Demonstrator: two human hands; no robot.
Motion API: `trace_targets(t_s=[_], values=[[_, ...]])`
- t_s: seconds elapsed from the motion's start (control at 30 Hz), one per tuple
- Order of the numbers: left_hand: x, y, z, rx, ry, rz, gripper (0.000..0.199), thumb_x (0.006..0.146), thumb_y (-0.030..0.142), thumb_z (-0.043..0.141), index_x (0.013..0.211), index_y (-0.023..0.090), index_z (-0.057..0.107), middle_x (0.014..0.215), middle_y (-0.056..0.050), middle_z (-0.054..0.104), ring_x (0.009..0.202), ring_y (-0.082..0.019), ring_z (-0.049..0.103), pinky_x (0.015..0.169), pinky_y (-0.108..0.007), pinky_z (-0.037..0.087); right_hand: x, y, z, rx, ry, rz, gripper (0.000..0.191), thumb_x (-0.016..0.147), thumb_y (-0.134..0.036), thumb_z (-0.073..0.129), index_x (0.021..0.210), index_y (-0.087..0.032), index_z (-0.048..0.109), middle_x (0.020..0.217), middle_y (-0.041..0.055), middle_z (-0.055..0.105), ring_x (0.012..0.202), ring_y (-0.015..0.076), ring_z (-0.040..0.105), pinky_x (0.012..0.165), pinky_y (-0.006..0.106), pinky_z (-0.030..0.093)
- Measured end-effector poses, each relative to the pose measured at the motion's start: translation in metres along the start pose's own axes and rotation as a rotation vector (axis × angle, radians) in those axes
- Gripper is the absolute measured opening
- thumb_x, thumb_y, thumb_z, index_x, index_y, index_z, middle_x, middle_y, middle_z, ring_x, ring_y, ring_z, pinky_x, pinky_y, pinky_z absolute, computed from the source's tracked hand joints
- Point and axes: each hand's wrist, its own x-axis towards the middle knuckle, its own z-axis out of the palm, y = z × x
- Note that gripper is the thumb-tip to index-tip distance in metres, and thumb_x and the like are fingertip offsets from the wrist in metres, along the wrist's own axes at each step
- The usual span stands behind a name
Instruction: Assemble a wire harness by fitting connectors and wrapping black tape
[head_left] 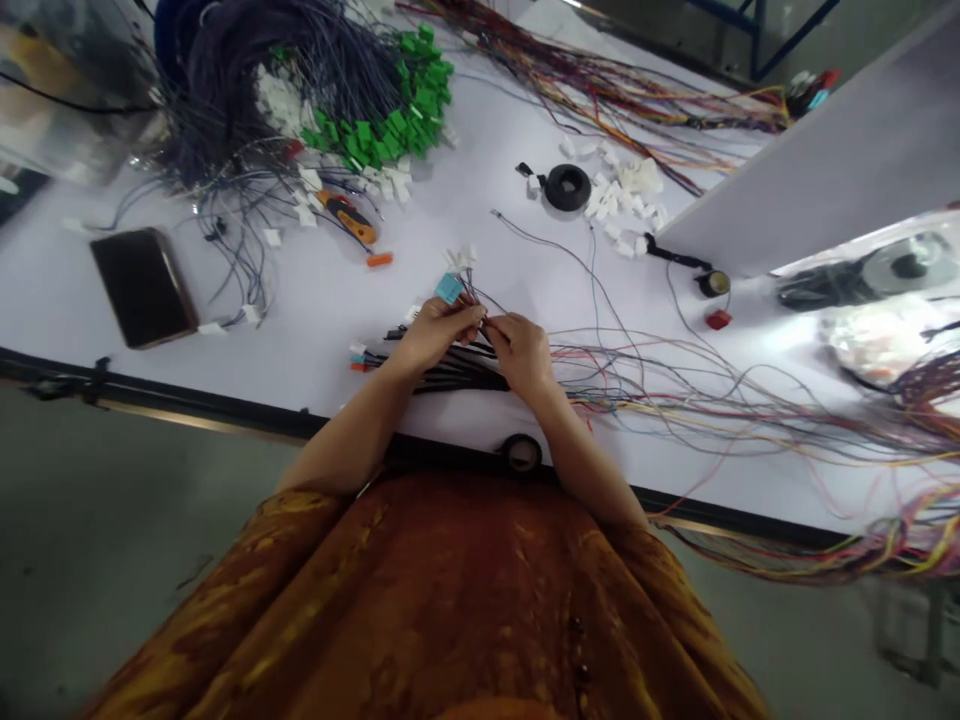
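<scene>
Close together above the white table, both my hands pinch thin wires. My left hand (442, 332) has its fingers closed on the wires just below a light blue connector (449, 288). My right hand (523, 350) meets it from the right, thumb and finger pressed on the same wires. White connectors (460, 257) stick out beyond the blue one. Under my wrists lies a black-sleeved wire bundle (469, 372), whose coloured wires (645, 398) run off to the right. What sits exactly between my fingertips is too small to make out.
A phone (144, 287) lies left, an orange-handled cutter (347, 217) nearer the middle. Behind are grey wires with green connectors (390, 135), a black tape roll (567, 187) and white connectors (622, 195). Another tape roll (522, 453) sits at the front edge. A white panel (825, 150) rises right.
</scene>
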Motion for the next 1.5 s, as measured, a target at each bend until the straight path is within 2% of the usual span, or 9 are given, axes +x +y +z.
trace_targets(t_s=[0.17,0.27,0.57,0.77,0.97,1.07,1.3,1.37,1.5], values=[[0.001,0.001,-0.004,-0.135,-0.098,-0.109,0.029,0.067,0.029,0.085,0.089,0.014,0.072,0.064,0.004,0.057,0.056,-0.005,0.051,0.054,-0.018,0.040,0.006,0.002,-0.002,0.064,-0.045,-0.075,0.026,0.097,-0.024,0.050,0.079,-0.019,0.069,0.081,0.0039,0.067,0.080,0.0173,0.059,0.077,0.028,0.040],[0.002,0.001,-0.007,-0.095,-0.133,-0.102,0.028,0.066,0.031,0.086,0.082,0.014,0.071,0.062,0.003,0.057,0.055,-0.006,0.052,0.053,-0.018,0.041,0.004,0.002,-0.005,0.089,-0.070,-0.101,0.027,0.097,-0.024,0.050,0.079,-0.019,0.069,0.079,0.0027,0.067,0.080,0.0164,0.059,0.076,0.027,0.040],[-0.013,0.002,-0.029,0.046,0.129,-0.100,0.027,0.071,0.033,0.085,0.082,0.014,0.069,0.061,0.003,0.065,0.053,-0.008,0.065,0.052,-0.016,0.050,-0.024,0.020,-0.028,-0.305,-0.247,0.021,0.027,0.100,-0.023,0.050,0.111,-0.018,0.074,0.111,0.0125,0.073,0.100,0.0257,0.065,0.077,0.033,0.042],[-0.015,0.005,-0.025,0.112,0.185,0.032,0.027,0.070,0.034,0.086,0.077,0.013,0.071,0.061,0.002,0.068,0.054,-0.010,0.069,0.044,-0.014,0.047,-0.080,0.012,-0.057,-0.206,0.100,-0.042,0.025,0.099,-0.032,0.055,0.115,-0.017,0.066,0.111,0.0111,0.068,0.105,0.0249,0.060,0.090,0.036,0.044],[-0.014,0.011,-0.018,0.165,0.181,0.059,0.023,0.071,0.032,0.084,0.075,0.014,0.070,0.060,0.001,0.068,0.052,-0.010,0.068,0.043,-0.014,0.048,-0.149,0.008,-0.033,-0.210,-0.322,0.139,0.016,0.085,-0.019,0.064,0.100,-0.016,0.061,0.103,0.0097,0.067,0.084,0.0201,0.061,0.068,0.030,0.037],[-0.012,0.013,-0.020,0.183,0.138,0.093,0.026,0.067,0.034,0.085,0.075,0.013,0.071,0.060,0.000,0.068,0.051,-0.011,0.068,0.042,-0.015,0.047,-0.128,0.006,-0.028,0.025,-0.215,0.182,0.015,0.083,-0.017,0.061,0.097,-0.018,0.057,0.093,0.0046,0.066,0.079,0.0171,0.059,0.068,0.028,0.038],[0.000,0.015,-0.026,0.282,0.115,0.121,0.026,0.063,0.036,0.084,0.073,0.014,0.073,0.059,0.001,0.066,0.045,-0.007,0.058,0.043,-0.017,0.047,-0.008,-0.011,-0.046,0.792,0.022,0.218,0.010,0.091,-0.023,0.055,0.101,-0.022,0.053,0.069,-0.0075,0.051,0.049,0.0061,0.039,0.045,0.018,0.029],[0.003,0.015,-0.027,0.286,0.110,0.147,0.025,0.061,0.034,0.085,0.072,0.015,0.072,0.061,0.002,0.066,0.045,-0.006,0.053,0.043,-0.017,0.046,0.016,-0.010,-0.044,0.924,0.009,0.294,0.005,0.096,-0.025,0.053,0.093,-0.021,0.053,0.065,-0.0079,0.047,0.043,0.0048,0.031,0.039,0.017,0.022],[0.005,0.017,-0.028,0.292,0.070,0.140,0.026,0.062,0.034,0.085,0.076,0.016,0.073,0.083,-0.003,0.072,0.060,-0.009,0.060,0.044,-0.017,0.048,0.041,-0.005,-0.037,1.022,-0.140,0.425,0.024,0.099,-0.029,0.053,0.077,-0.019,0.050,0.057,-0.0071,0.042,0.040,0.0035,0.025,0.036,0.016,0.016]])
